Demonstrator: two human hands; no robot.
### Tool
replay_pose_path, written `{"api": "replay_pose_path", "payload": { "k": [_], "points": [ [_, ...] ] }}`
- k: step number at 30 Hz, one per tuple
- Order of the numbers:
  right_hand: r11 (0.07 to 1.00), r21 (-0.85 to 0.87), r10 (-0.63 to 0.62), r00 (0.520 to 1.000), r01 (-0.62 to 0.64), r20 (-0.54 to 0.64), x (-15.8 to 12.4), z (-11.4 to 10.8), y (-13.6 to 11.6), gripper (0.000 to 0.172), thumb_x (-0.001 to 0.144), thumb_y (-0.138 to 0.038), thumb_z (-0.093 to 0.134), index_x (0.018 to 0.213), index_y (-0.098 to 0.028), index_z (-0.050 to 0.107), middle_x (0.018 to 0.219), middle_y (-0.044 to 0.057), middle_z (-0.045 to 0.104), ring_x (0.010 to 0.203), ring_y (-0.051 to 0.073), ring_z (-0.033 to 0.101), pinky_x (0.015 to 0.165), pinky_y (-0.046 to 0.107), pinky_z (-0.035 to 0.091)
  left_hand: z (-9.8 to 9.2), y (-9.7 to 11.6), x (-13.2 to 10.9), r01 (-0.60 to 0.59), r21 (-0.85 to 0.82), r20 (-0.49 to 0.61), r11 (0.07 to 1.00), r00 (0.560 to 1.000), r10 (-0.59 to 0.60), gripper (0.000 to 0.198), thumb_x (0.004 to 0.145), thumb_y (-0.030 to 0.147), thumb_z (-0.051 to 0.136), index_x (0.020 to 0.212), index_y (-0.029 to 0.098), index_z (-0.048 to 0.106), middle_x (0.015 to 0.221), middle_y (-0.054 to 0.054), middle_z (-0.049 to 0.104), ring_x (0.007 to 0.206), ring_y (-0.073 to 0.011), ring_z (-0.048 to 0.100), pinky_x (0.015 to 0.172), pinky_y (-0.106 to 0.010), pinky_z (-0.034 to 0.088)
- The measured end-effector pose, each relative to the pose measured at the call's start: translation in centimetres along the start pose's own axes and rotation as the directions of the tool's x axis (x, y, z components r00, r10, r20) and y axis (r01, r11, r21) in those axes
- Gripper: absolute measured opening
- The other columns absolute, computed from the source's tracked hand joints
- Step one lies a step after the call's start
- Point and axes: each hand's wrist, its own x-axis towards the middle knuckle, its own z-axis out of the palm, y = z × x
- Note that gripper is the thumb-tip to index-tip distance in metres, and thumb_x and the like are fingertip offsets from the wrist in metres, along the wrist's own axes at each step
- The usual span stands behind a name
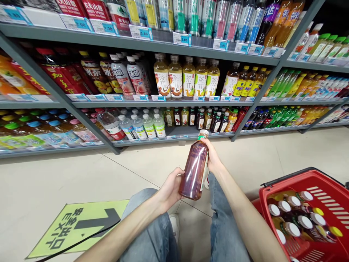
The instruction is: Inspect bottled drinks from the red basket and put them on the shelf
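I hold a brown tea bottle [195,167] with a white cap upright in front of me, over my knees. My left hand [170,189] grips its lower part from the left, fingers wrapped round the base. My right hand [212,156] clasps its upper part and label from the right. Both hands are closed on the bottle. Straight ahead, low shelves [174,136] carry rows of bottled drinks.
A red shopping basket [324,182] with several white-capped bottles stands on the floor at my right. A green arrow sticker [79,225] lies on the pale tiled floor at my left. Shelving with drinks and price tags fills the whole background.
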Motion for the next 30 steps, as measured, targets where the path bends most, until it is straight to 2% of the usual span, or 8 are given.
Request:
{"api": "replay_pose_path", "payload": {
  "k": [5,14,20,26,30],
  "points": [
    [1.0,0.009,-0.011,1.0,0.01,0.029,-0.04,-0.04,0.07,0.031,0.074,-0.046,0.078,0.081,-0.018,0.067,0.072,0.002,0.071,0.057,0.016,0.062,0.056,0.029,0.052,-0.15,0.0,0.08,0.002,-0.023,0.0,1.0,1.0,-0.002,0.042,0.081,0.041,0.042,0.103,0.013,0.064,0.084,-0.007,0.073,0.07,-0.0209,0.06,0.075,-0.029,0.043],
    [0.999,0.024,-0.025,0.998,0.024,0.051,0.11,-0.06,0.1,0.03,0.073,-0.046,0.077,0.08,-0.02,0.067,0.07,0.001,0.072,0.064,0.019,0.067,0.059,0.03,0.053,-0.5,-0.21,0.42,-0.003,-0.063,-0.013,0.998,1.0,0.003,0.048,0.073,0.034,0.045,0.112,0.011,0.06,0.092,-0.008,0.074,0.07,-0.0204,0.061,0.074,-0.029,0.043],
    [1.0,0.02,0.003,1.0,-0.003,0.031,0.06,-0.12,0.08,0.031,0.073,-0.048,0.078,0.079,-0.02,0.066,0.069,0.001,0.071,0.066,0.02,0.068,0.061,0.031,0.055,-0.28,-0.17,0.09,-0.017,-0.038,0.028,0.999,0.999,0.018,0.05,0.082,0.039,0.041,0.117,0.01,0.061,0.091,-0.009,0.075,0.077,-0.0233,0.065,0.076,-0.03,0.044],
    [1.0,0.012,-0.005,1.0,0.004,0.029,0.06,-0.08,0.11,0.031,0.073,-0.049,0.078,0.078,-0.02,0.066,0.069,0.001,0.07,0.065,0.02,0.068,0.061,0.03,0.055,-0.11,0.07,0.06,-0.015,0.018,-0.008,1.0,1.0,0.015,0.05,0.091,0.042,0.033,0.113,0.011,0.065,0.091,-0.008,0.075,0.073,-0.0201,0.061,0.074,-0.028,0.042],
    [1.0,-0.002,-0.005,1.0,0.005,0.008,0.24,-0.16,0.25,0.032,0.073,-0.049,0.078,0.077,-0.02,0.065,0.066,0.0,0.068,0.061,0.018,0.065,0.059,0.029,0.054,0.07,0.09,-0.12,-0.026,0.019,0.016,0.999,1.0,0.026,0.052,0.093,0.046,0.032,0.112,0.012,0.066,0.09,-0.009,0.075,0.076,-0.0212,0.064,0.076,-0.028,0.043]
  ]
}}
